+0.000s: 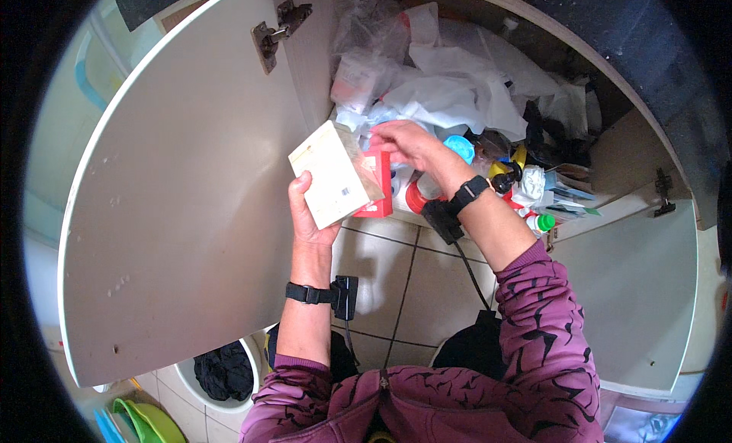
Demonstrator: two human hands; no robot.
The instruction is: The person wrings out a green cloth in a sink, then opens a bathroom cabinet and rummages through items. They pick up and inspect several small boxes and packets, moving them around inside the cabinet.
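My left hand (314, 208) grips a cream-coloured cardboard box (331, 177), thumb across its near face. The box is tilted and bears small print and a barcode. Just behind its right side is a red box (382, 183); whether my left fingers also hold it is hidden. My right hand (407, 144) reaches over the cabinet's front, above the red box. Its fingers are bent towards some pale plastic, and I cannot tell whether they grip anything. To the right of that wrist is a light-blue lid (459, 149). A red-rimmed clear container (420, 194) stands below the forearm.
Crumpled white plastic bags (452, 88) fill the cabinet's back. Bottles, including a green-capped one (545, 222), stand at the front right. The left cabinet door (189, 185) and right door (629, 294) stand open. A white bucket (251, 357) holds dark cloth beside green basins (148, 423).
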